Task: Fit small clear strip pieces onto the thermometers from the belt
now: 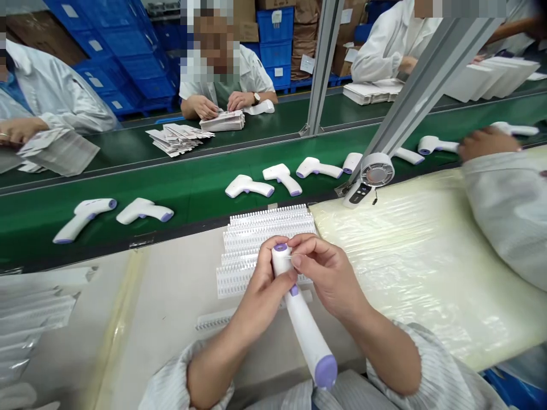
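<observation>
My left hand (261, 293) is wrapped round the head of a white thermometer gun with purple trim (305, 333), whose handle points back toward me. My right hand (325, 273) pinches a small thin strip at the gun's head, fingers pressed together. Right behind both hands lie sheets of small white sticker strips (256, 239) on the grey workbench.
A green conveyor belt (196, 191) carries several more white thermometer guns (248, 186). A pale yellow plastic-covered pad (419, 250) lies to the right, with a co-worker's sleeve (508, 210) on it. A small fan (376, 171) sits by a metal post (423, 80). Other people across the belt handle leaflets (179, 138).
</observation>
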The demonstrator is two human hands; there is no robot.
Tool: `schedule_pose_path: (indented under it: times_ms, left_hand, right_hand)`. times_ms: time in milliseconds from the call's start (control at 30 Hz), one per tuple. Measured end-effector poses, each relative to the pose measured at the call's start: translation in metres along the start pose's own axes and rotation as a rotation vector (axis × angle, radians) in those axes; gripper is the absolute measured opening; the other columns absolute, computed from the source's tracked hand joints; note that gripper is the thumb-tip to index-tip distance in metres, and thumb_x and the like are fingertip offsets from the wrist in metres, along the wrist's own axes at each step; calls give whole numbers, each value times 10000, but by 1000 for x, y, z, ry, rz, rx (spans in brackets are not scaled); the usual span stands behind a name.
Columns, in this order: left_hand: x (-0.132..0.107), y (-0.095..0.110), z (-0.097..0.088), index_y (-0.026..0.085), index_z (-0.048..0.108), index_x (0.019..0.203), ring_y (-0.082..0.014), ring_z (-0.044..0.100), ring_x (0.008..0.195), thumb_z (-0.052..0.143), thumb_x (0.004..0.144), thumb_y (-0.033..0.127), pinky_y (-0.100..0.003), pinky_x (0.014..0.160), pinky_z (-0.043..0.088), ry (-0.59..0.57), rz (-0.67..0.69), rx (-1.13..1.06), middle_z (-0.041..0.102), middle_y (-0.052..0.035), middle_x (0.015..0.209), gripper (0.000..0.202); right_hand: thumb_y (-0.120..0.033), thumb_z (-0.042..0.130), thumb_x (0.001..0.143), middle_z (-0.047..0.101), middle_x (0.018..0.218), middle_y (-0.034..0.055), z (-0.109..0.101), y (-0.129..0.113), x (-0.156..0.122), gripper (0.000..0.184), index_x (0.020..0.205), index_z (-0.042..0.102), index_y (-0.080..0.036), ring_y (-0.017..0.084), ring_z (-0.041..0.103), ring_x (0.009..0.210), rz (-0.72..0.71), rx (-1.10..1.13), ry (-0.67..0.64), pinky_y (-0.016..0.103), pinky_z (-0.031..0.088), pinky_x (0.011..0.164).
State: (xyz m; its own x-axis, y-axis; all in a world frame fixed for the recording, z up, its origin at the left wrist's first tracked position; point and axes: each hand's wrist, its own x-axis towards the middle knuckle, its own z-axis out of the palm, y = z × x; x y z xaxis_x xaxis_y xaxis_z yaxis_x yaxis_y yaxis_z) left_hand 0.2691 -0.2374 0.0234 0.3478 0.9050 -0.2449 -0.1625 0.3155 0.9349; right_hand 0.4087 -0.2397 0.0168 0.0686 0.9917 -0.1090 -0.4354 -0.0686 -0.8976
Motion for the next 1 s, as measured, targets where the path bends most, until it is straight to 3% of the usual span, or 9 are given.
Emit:
schedule_pose_path:
  times_ms: [300,533,633,867,1000]
  left_hand:
    - [-5,-2,-5,321,456,1324,-146,520,870,575,894,279,-273,738,436,-8,-17,52,544,-13,1177,448]
    - [-3,-6,-8,337,467,1375,-262,486,1307,548,950,361,-342,915,431,9,-16,97,500,-34,1426,433]
    - [-3,-8,-8,325,475,1375,-287,456,1377,544,974,409,-356,940,441,16,0,92,498,-48,1448,416]
    - [-3,-9,-8,328,515,1307,-266,510,1299,542,1000,533,-303,813,478,17,30,114,561,-63,1344,370]
    - [-4,-12,-13,323,542,1278,-201,580,1006,576,981,539,-276,732,459,40,55,116,571,-50,1213,369]
  right_hand:
    - [-216,803,666,677,920,22,4,-3,2,103,612,717,-237,187,654,868,22,-76,30,290,530,707]
    - [-202,788,673,691,909,27,2,-3,2,92,627,716,-238,189,652,855,-47,-140,16,279,522,658]
    - [-207,785,683,690,918,28,1,-4,2,89,638,715,-237,189,651,847,-44,-158,7,286,521,659]
    - [-232,799,711,669,924,35,1,-3,1,104,658,710,-238,195,651,855,-72,-176,-6,300,542,685]
    - [-243,862,692,647,963,23,2,-1,1,212,650,655,-220,171,644,851,-34,-47,11,276,543,690]
